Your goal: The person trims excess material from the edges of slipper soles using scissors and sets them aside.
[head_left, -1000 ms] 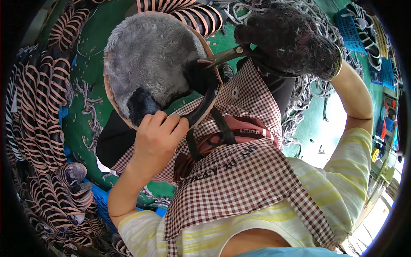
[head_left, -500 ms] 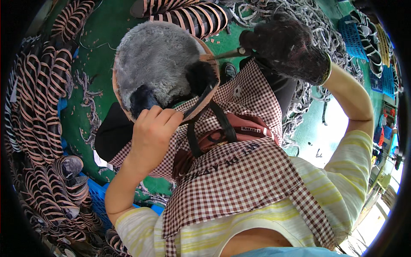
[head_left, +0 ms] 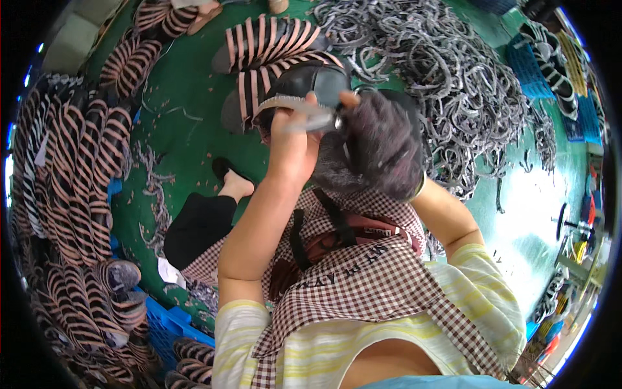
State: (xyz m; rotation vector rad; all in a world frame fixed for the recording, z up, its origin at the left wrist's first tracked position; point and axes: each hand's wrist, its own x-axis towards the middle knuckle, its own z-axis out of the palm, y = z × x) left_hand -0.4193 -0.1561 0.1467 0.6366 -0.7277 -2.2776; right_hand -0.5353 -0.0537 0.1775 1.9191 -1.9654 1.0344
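Observation:
My bare left hand is closed on the pale edge of a black, fur-lined piece that looks like part of a shoe. My right hand, in a dark, lint-covered glove, is closed around scissors, whose blurred metal lies close to my left fingers along that edge. Both hands are raised in front of my lap, almost touching. Part of the piece is hidden behind my hands, and I cannot make out whether the blades are cutting.
Black pieces with pink stripes lie on the green floor ahead, and more are piled at the left. Grey fluffy trimmings heap at the upper right. Blue baskets stand at far right, and another blue crate at lower left.
The piece has been turned, so its black outside shows instead of its grey fur. My left hand has moved up and right; my right hand has come down and left towards it.

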